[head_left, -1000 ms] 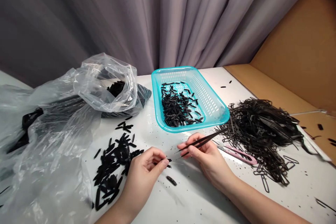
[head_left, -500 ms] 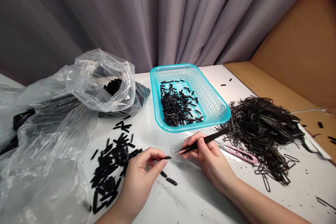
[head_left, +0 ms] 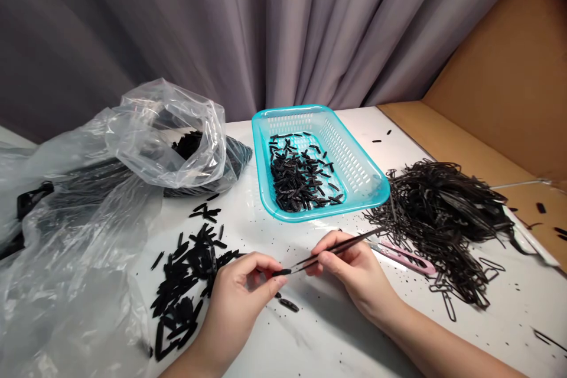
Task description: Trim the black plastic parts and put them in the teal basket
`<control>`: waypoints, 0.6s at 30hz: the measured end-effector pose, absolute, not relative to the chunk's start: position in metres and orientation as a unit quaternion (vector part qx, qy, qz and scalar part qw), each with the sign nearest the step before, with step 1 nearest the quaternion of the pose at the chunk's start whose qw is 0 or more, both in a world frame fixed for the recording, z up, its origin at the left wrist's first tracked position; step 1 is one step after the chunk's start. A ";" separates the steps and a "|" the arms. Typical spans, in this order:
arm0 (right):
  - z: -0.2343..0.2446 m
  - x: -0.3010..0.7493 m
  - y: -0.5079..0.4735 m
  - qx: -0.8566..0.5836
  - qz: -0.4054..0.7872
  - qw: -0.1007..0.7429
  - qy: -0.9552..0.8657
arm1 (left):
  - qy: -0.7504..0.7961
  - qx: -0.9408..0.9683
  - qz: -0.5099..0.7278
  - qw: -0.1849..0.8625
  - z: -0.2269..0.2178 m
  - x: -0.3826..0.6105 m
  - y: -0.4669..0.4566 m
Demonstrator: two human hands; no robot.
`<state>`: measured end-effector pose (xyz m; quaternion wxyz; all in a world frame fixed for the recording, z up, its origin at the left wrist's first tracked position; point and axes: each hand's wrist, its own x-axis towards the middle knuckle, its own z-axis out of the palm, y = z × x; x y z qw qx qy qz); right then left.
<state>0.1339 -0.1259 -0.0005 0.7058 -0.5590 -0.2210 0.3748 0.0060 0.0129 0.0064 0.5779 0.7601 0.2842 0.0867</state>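
Between thumb and forefinger, my left hand [head_left: 241, 301] pinches a small black elongated piece [head_left: 282, 272], which lies level above the white table. My right hand [head_left: 349, 269] grips dark tweezers [head_left: 339, 248], their tips pointing left at the free end of that piece; I cannot tell whether they touch it. Below the fingers, a similar black piece [head_left: 289, 305] rests on the table, with part of another beside it. To the left of my left hand lies a loose heap of black pieces [head_left: 186, 274].
A turquoise basket [head_left: 385, 192] holding many small black pieces stands behind my hands. Clear plastic bags [head_left: 88, 236] with black contents fill the left side. At right are a pink-handled cutter [head_left: 411, 258], a tangle of thin black loops [head_left: 443, 207] and a cardboard panel [head_left: 509, 82].
The tweezers in my right hand have moved left and down, and their tips are now at the black piece. My left hand keeps its pinch, with the piece turned slightly.
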 end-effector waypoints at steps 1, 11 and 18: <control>-0.001 0.134 -0.126 -0.562 0.371 0.705 -0.223 | 0.286 0.760 0.086 0.578 0.006 0.006 0.013; -0.004 0.131 -0.128 -0.586 0.373 0.675 -0.249 | 0.279 0.760 0.081 0.581 0.006 0.006 0.012; -0.003 0.130 -0.128 -0.601 0.364 0.665 -0.252 | 0.276 0.767 0.082 0.573 0.007 0.005 0.012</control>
